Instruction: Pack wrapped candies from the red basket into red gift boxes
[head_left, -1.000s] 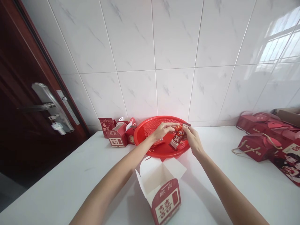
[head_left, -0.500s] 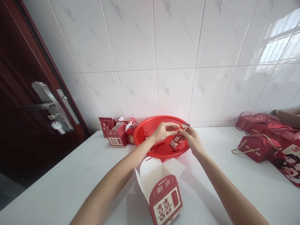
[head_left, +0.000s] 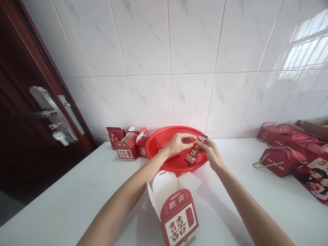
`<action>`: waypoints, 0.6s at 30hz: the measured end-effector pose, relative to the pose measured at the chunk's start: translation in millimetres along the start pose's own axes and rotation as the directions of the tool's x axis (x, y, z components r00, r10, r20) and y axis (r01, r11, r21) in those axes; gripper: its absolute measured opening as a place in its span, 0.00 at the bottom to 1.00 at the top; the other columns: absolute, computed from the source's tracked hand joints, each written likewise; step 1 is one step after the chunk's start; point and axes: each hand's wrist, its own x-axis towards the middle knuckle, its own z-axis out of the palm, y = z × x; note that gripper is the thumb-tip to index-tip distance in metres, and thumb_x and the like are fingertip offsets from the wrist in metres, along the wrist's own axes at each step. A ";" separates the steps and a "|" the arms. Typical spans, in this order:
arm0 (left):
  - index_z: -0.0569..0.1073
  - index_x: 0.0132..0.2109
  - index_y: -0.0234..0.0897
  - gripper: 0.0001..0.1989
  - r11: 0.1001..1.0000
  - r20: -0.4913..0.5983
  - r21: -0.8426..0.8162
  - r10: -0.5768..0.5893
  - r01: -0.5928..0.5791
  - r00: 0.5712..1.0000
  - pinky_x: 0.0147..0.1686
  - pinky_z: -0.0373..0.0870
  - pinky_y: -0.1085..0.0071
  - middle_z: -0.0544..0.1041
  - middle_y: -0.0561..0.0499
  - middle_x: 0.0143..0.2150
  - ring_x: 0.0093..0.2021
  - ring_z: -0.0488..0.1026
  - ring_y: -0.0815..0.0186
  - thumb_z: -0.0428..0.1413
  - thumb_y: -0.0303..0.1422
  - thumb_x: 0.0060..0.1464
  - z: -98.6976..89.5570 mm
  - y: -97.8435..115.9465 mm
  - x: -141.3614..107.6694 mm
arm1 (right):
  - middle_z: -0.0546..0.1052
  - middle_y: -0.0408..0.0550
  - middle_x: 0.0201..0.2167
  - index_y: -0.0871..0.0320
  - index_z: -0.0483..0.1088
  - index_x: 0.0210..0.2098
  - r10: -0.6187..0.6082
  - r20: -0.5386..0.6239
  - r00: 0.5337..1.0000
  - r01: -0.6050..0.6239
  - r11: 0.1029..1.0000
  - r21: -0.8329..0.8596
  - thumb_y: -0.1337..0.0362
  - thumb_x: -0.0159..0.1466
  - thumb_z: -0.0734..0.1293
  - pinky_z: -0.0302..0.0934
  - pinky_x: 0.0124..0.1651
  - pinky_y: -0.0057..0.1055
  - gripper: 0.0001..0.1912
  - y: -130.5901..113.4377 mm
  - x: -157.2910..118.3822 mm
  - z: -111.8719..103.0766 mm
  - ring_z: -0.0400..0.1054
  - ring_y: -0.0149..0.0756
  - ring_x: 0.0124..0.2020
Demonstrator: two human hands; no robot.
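Over a red plastic basket (head_left: 153,136), both of my hands meet with fingertips close together. My right hand (head_left: 211,152) pinches a dark red snack packet (head_left: 194,153) with white lettering, which hangs slanting down into the basket. A small red-and-gold wrapped candy (head_left: 194,141) shows between the fingers of my left hand (head_left: 178,143), whose thumb and forefinger are closed on it. More red wrapped pieces lie in the basket, partly hidden by my left wrist. Nearer to me, between my forearms, an open red-and-white gift box (head_left: 180,218) stands with its flaps raised.
Small red gift boxes (head_left: 127,147) and a red pouch (head_left: 115,136) stand by the wall at left. Several red boxes with rope handles (head_left: 280,161) are piled at right. A tiled wall (head_left: 191,99) bounds the white table (head_left: 84,184); a door handle (head_left: 52,111) is at far left.
Both hands stay above the basket, with the packet turned slightly so that its lettering shows more plainly. The view has shifted a little; the boxes stand as before.
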 end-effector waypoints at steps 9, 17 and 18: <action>0.82 0.46 0.34 0.16 1.000 0.052 -0.012 -0.027 0.028 0.998 0.52 0.75 0.62 0.84 0.43 0.47 0.51 0.79 0.56 0.68 0.29 0.47 -4.4 -2.7 1.6 | 0.78 0.46 0.26 0.55 0.77 0.33 -0.001 0.024 1.000 0.001 1.000 0.012 0.51 0.48 0.76 0.67 0.33 0.37 0.18 -0.8 0.1 -1.5 0.72 0.42 0.30; 0.79 0.52 0.35 0.21 0.998 0.055 -0.010 -0.068 0.069 0.996 0.50 0.76 0.64 0.83 0.43 0.48 0.50 0.79 0.58 0.67 0.26 0.49 -5.3 1.0 -0.5 | 0.79 0.46 0.27 0.55 0.76 0.33 -0.015 0.034 0.999 0.015 1.000 0.020 0.51 0.49 0.77 0.68 0.32 0.37 0.18 -0.3 1.0 -2.1 0.72 0.43 0.30; 0.79 0.52 0.35 0.20 0.997 0.048 -0.006 -0.075 0.075 0.996 0.50 0.76 0.64 0.83 0.43 0.48 0.49 0.79 0.58 0.67 0.28 0.50 -5.3 1.5 -0.5 | 0.80 0.47 0.28 0.55 0.76 0.33 -0.015 0.033 0.999 0.015 1.000 0.024 0.51 0.49 0.77 0.68 0.32 0.37 0.18 -0.2 0.9 -1.9 0.73 0.43 0.31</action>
